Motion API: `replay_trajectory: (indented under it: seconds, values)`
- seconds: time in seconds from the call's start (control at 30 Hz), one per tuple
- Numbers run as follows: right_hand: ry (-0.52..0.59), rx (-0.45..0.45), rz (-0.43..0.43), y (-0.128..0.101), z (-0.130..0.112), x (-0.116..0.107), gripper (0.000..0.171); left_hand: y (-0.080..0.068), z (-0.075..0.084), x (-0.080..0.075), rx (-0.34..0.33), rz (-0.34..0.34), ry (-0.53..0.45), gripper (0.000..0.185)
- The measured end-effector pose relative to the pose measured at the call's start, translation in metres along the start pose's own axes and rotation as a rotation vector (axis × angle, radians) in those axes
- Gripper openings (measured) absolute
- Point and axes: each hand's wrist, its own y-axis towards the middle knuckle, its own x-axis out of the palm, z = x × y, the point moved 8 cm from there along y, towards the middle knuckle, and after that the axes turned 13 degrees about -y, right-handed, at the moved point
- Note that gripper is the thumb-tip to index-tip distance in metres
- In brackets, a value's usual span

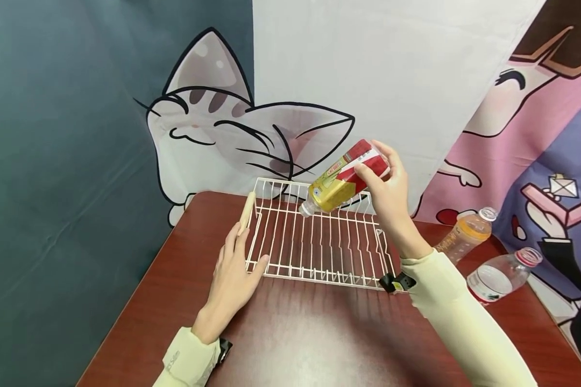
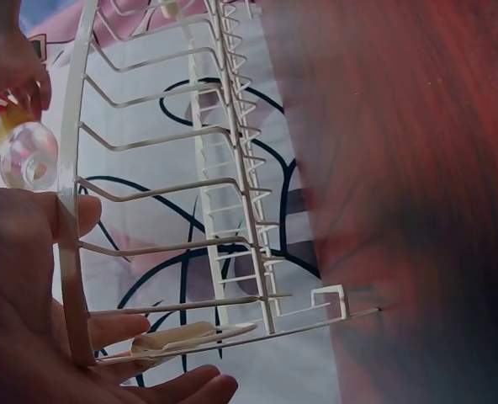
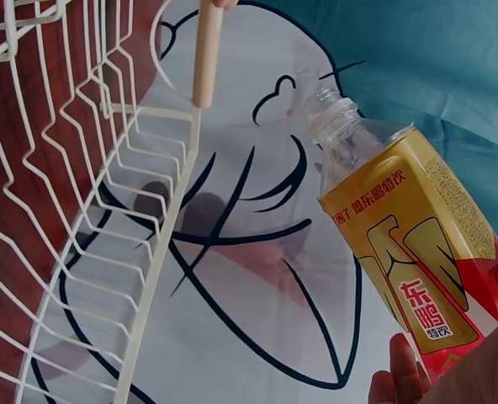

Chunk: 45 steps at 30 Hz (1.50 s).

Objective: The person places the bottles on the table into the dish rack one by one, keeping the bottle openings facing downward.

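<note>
My right hand (image 1: pixel 389 185) grips a red-and-gold labelled plastic drink bottle (image 1: pixel 336 185) by its base end, tilted with its neck pointing down and left. The bottle has no cap in the right wrist view and hangs above a white wire dish rack (image 2: pixel 70 168) on the table. My left hand (image 1: pixel 234 271) rests at the rack's front left corner, fingers extended along its left side and thumb spread towards the front rail. Its fingertips are at a pale wooden handle (image 1: pixel 246 212) on that side. In the right wrist view, the bottle label (image 3: pixel 417 269) shows Chinese characters.
Right of the rack stand an uncapped bottle of orange-brown drink (image 1: pixel 467 234) and a clear, red-rimmed bottle (image 1: pixel 505 274), partly behind the right sleeve (image 1: pixel 457 312). The dark red table (image 1: pixel 290 344) meets a cartoon-printed cloth (image 1: pixel 392 70) at the back.
</note>
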Motion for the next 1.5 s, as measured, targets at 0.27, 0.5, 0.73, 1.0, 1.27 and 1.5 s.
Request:
replay_trajectory:
  seconds: [0.27,0.5,0.73,1.0,1.27,1.5]
  values:
    - [-0.045,0.004,-0.042,0.008,-0.004,0.013,0.056,0.001,-0.004,-0.001,-0.023,0.016,-0.01,0.079]
    - [-0.051,-0.006,-0.081,0.022,-0.007,0.034,0.057,-0.001,-0.005,-0.001,-0.004,0.043,-0.007,0.076]
    - [-0.111,-0.028,-0.127,0.034,-0.007,0.054,0.057,-0.002,-0.006,0.001,-0.023,0.032,-0.02,0.075]
    - [-0.11,0.007,-0.143,0.047,-0.001,0.066,0.055,-0.001,-0.005,-0.001,-0.027,0.025,-0.025,0.075]
    - [-0.062,0.042,-0.137,0.057,0.014,0.083,0.054,0.001,-0.006,-0.001,-0.023,0.028,-0.026,0.075]
    - [-0.034,0.044,-0.202,0.064,0.013,0.106,0.055,0.001,-0.005,-0.002,-0.017,0.028,-0.029,0.074]
